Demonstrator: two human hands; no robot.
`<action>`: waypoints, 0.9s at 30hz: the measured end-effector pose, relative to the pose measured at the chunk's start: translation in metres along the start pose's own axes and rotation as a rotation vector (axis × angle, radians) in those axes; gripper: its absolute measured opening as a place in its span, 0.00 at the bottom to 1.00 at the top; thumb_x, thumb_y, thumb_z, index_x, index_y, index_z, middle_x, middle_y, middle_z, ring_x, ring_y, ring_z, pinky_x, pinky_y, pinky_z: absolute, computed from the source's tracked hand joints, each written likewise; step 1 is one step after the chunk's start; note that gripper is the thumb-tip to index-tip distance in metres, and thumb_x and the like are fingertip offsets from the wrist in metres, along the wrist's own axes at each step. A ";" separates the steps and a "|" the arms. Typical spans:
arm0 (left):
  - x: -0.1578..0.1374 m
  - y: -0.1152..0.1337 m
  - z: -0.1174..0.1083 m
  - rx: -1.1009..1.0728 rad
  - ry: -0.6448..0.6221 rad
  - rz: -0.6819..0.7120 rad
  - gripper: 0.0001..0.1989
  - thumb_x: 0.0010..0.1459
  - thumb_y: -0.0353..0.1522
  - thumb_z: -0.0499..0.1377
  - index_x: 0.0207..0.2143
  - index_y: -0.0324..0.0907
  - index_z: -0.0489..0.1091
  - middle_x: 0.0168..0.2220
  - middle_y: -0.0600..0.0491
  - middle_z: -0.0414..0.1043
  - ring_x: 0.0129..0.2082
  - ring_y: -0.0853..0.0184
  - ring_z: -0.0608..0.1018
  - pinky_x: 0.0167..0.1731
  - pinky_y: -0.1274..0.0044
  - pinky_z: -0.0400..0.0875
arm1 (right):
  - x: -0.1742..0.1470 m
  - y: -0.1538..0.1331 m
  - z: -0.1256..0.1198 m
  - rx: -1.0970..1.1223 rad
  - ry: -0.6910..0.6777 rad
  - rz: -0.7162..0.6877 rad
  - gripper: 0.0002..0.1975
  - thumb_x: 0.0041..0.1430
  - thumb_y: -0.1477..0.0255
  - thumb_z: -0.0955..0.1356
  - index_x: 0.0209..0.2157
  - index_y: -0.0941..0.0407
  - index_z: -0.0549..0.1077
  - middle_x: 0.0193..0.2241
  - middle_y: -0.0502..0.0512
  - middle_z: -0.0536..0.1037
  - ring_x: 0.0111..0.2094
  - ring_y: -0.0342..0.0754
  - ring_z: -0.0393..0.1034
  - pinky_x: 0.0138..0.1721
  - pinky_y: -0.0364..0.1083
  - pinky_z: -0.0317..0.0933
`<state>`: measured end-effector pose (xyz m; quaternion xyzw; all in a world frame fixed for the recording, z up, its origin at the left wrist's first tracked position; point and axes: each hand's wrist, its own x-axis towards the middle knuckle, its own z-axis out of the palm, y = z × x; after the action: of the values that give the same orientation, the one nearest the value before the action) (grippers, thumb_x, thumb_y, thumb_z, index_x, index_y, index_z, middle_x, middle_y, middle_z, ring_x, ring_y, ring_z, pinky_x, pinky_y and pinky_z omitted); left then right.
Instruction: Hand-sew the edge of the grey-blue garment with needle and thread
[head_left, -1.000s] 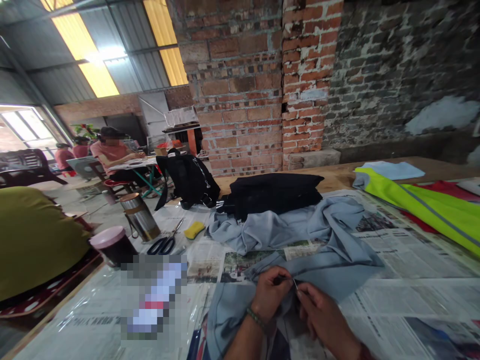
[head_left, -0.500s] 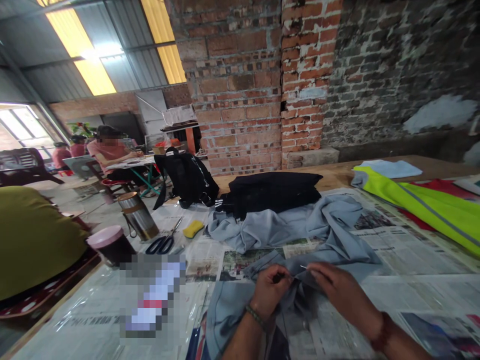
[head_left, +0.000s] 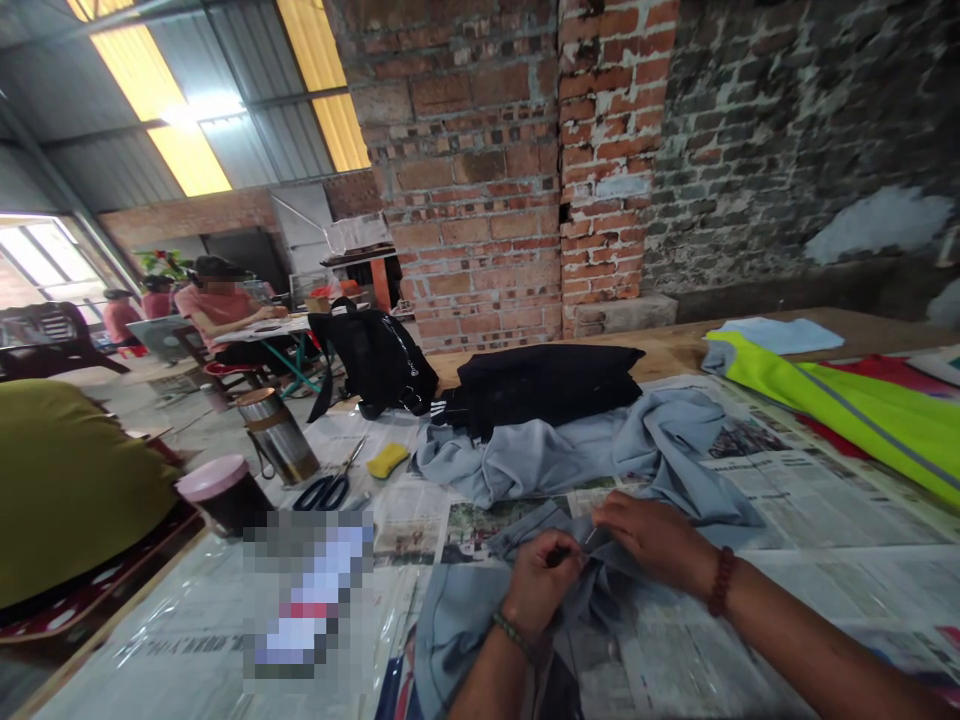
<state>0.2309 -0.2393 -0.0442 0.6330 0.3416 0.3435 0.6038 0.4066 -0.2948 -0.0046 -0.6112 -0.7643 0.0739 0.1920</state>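
A length of grey-blue cloth (head_left: 459, 615) lies crumpled across the newspaper in front of me. My left hand (head_left: 541, 582) is closed in a pinch on a fold of it. Just to the right, my right hand (head_left: 646, 540) pinches a thin, shiny needle (head_left: 592, 536) with its point close to the left fingertips. Any thread is too fine to make out. More of the cloth spreads away behind both hands. The fingers partly hide the spot where needle and cloth meet.
Left on the table are a blurred-out phone (head_left: 319, 595), scissors (head_left: 330, 485), a yellow sponge (head_left: 388, 461), a pink-lidded jar (head_left: 225, 495) and a steel flask (head_left: 277, 435). Behind the cloth sit a black backpack (head_left: 375, 355) and black fabric (head_left: 551, 385). A neon-yellow garment (head_left: 862, 415) lies right. Several people sit left.
My right hand has moved left and slightly up, bringing the needle nearer to my left hand. The left hand stays in place on the cloth.
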 end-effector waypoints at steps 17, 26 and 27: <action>-0.001 -0.003 -0.001 0.067 -0.022 0.026 0.04 0.43 0.29 0.60 0.23 0.37 0.72 0.21 0.55 0.65 0.22 0.73 0.63 0.25 0.81 0.58 | 0.024 -0.005 0.004 0.505 -0.058 0.099 0.11 0.50 0.77 0.60 0.30 0.58 0.74 0.29 0.53 0.75 0.30 0.43 0.68 0.33 0.41 0.60; 0.000 -0.002 -0.002 0.124 -0.046 0.078 0.03 0.46 0.28 0.58 0.25 0.37 0.71 0.24 0.54 0.67 0.25 0.72 0.65 0.29 0.81 0.60 | 0.034 -0.011 0.004 1.032 -0.173 0.473 0.08 0.45 0.74 0.62 0.31 0.59 0.63 0.24 0.49 0.74 0.09 0.35 0.58 0.10 0.36 0.42; 0.000 -0.001 -0.002 0.132 -0.043 0.094 0.03 0.46 0.28 0.58 0.25 0.37 0.71 0.24 0.54 0.67 0.26 0.71 0.66 0.29 0.80 0.60 | 0.033 -0.012 0.003 1.043 -0.170 0.498 0.07 0.46 0.72 0.62 0.30 0.60 0.63 0.25 0.50 0.74 0.10 0.35 0.58 0.09 0.36 0.40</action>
<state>0.2289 -0.2376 -0.0455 0.6941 0.3206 0.3343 0.5511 0.3884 -0.2652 0.0041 -0.5890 -0.4728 0.5321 0.3827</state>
